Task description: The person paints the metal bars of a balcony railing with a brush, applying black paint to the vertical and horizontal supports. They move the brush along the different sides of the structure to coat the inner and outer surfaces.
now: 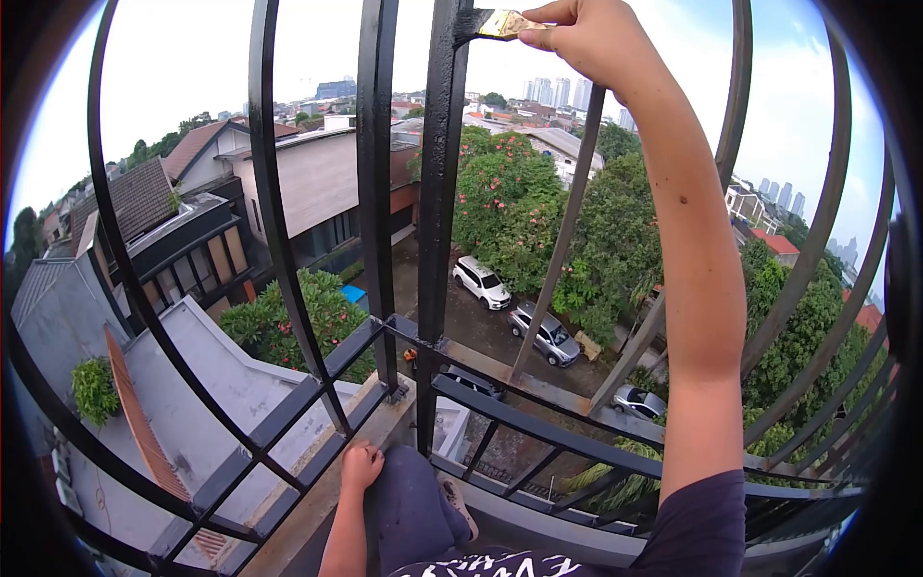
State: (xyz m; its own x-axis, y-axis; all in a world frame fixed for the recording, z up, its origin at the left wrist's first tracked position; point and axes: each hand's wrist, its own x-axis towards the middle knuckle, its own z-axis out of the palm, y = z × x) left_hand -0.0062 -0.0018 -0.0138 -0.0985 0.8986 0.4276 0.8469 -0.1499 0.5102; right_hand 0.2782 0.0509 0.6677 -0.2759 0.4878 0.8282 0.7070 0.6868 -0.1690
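At the top of the view, my right hand (588, 34) pinches a paintbrush (505, 24) by its handle. The brush's dark bristles touch the upper part of a thick black metal bar (444, 173), whose coat looks glossy and wet in places. My left hand (361, 466) is low down beside my bent knee (413, 510), near the concrete ledge (389, 413) and the lower rail. Its fingers are curled, and whatever may be inside them is hidden.
Black bars (377, 192) and lower rails (548, 428) form a tall railing around me; bars on the right (567, 240) look duller and greyer. Far below, beyond it, are a white car (481, 282), a grey car (545, 334), trees (510, 183) and roofs.
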